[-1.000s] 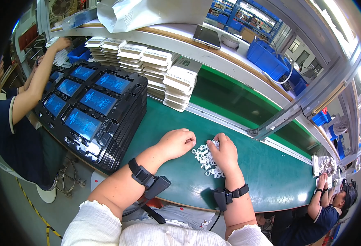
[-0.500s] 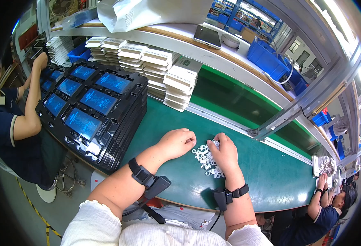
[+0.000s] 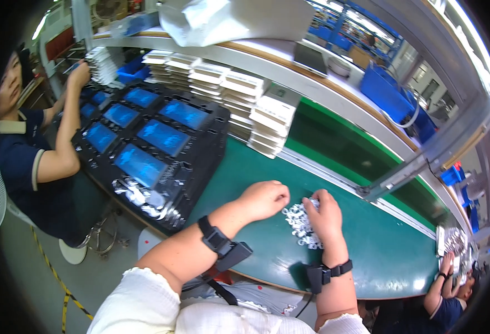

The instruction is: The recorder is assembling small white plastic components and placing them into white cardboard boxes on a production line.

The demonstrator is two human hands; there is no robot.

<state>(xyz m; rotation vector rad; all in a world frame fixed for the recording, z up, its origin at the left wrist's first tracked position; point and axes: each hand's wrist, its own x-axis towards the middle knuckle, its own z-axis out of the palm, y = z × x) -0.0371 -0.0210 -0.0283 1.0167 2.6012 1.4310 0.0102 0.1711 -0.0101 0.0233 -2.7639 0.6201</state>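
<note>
On the green tabletop lies a loose pile of small white looped pieces (image 3: 300,225), between and below my hands. My left hand (image 3: 266,199) hovers at the pile's left edge with its fingers curled in; whatever they hold is hidden. At the right side of the pile, my right hand (image 3: 327,218) reaches down with thumb and fingers bent together against the pieces. Its fingertips are partly hidden, and I cannot make out what is pinched there. Each forearm wears a black strap with a small black device.
Stacked black trays (image 3: 200,153) with blue-filmed rectangular panels stand at the left. White flat boxes (image 3: 272,119) are piled along the back, beneath a shelf (image 3: 267,64). A metal post (image 3: 423,153) rises at the right. Co-workers (image 3: 58,158) sit on both sides.
The whole view has swung left, so the scene sits farther right and more of the left co-worker shows. My hands keep nearly the same place around the white pieces.
</note>
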